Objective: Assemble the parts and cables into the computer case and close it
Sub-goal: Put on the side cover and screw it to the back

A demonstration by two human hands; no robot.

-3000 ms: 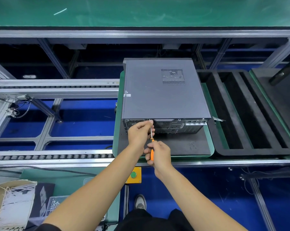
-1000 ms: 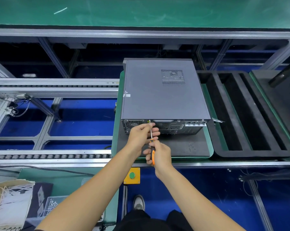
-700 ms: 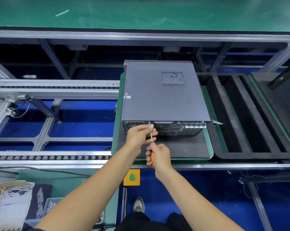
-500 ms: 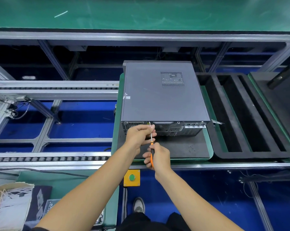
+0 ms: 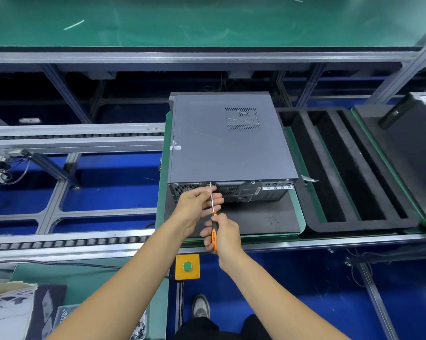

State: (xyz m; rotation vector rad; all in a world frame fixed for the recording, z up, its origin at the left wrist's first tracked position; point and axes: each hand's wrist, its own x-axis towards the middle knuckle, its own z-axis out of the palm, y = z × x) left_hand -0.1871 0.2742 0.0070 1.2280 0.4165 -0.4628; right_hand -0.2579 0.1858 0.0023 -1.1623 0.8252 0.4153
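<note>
A grey computer case (image 5: 226,143) lies flat with its side panel on, resting on a black mat over a green pallet (image 5: 161,204). Its rear panel with vents and ports faces me. An orange-and-black screwdriver (image 5: 213,227) points at the rear panel's top edge, its tip at a screw near the left vent. My right hand (image 5: 223,235) grips the handle. My left hand (image 5: 198,204) sits against the rear panel, fingers curled round the metal shaft near the tip.
A black foam tray (image 5: 349,173) with long slots lies right of the case, another dark pallet at the far right. Conveyor rails (image 5: 72,244) run left. A yellow box with a green button (image 5: 187,266) hangs below the front rail. Cartons sit bottom left.
Both hands stay at the same screw on the rear panel. My right hand's grip on the handle shifts slightly between frames, consistent with turning. The case has not moved.
</note>
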